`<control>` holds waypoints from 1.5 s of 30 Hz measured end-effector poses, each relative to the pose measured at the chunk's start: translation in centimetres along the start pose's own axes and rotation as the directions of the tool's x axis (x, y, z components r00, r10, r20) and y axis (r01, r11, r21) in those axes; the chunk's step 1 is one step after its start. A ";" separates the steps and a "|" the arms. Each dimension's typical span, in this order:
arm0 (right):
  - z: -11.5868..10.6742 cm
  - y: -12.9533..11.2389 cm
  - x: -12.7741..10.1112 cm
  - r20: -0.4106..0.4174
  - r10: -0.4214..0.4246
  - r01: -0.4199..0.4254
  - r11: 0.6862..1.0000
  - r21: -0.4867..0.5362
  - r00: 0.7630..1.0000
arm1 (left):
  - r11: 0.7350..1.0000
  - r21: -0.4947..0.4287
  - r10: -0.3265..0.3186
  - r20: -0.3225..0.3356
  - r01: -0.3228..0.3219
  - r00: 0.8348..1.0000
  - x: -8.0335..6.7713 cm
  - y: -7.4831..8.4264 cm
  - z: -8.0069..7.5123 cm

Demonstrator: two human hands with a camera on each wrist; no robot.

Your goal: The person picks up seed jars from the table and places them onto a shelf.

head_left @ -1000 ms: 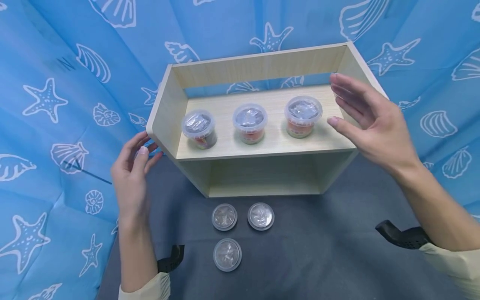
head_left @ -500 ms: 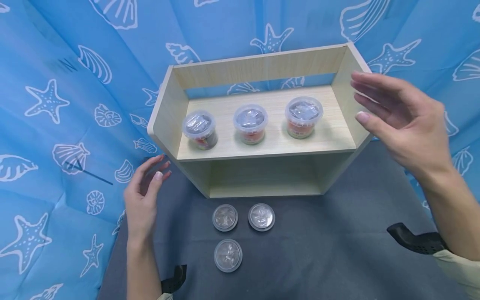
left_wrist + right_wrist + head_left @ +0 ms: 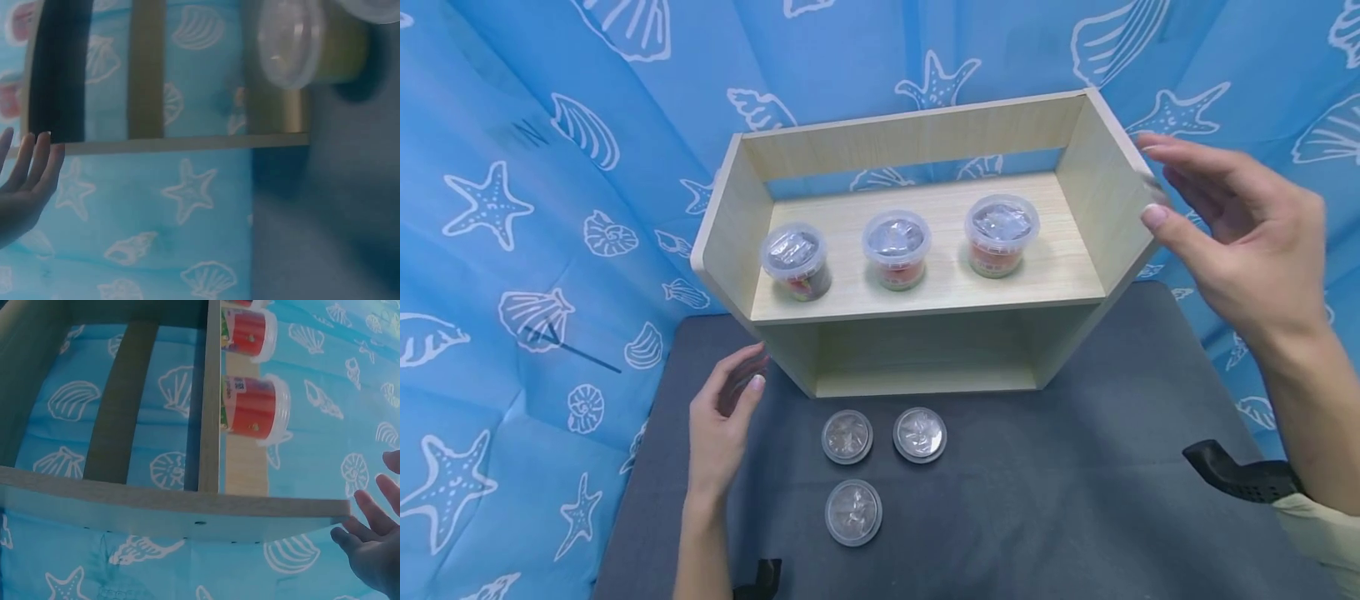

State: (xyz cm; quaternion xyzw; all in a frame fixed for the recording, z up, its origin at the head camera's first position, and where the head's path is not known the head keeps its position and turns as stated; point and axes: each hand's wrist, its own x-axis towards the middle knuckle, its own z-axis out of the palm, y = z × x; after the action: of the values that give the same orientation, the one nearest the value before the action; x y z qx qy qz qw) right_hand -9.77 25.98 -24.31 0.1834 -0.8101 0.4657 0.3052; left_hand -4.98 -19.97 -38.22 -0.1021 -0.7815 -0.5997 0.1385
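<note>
Shelf (image 3: 925, 287): wooden, two tiers, on grey mat (image 3: 1037, 500), blue curtain (image 3: 512, 208) behind. Upper tier: three lidded tubs (image 3: 897, 247) in a row. Mat in front: three more tubs (image 3: 853, 511). Right hand (image 3: 1240, 242): fingers open, just beside shelf's right wall, holding nothing. Left hand (image 3: 721, 429): fingers loosely open, near shelf's lower left corner, empty

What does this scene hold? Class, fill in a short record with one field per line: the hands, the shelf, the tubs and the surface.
left hand: open, holding nothing, beside shelf's lower left corner
right hand: open, holding nothing, by shelf's right side panel
wooden shelf: two levels, lower level bare
tubs on upper level: left tub, middle tub, right tub, all lidded
tubs on dark table: three, in front of shelf
</note>
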 end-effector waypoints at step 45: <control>-0.6 5.1 -0.7 0.300 0.317 -0.431 0.757 0.491 0.900 | 0.997 0.049 -0.065 0.352 0.051 0.934 -4.7 -11.2 4.9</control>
State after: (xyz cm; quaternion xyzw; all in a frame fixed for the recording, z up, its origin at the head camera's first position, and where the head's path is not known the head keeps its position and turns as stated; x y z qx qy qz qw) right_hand -12.05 29.09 -27.82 0.1419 -0.6895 0.7079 0.0579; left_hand -4.68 -18.09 -51.23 -0.1822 -0.8080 -0.5600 -0.0200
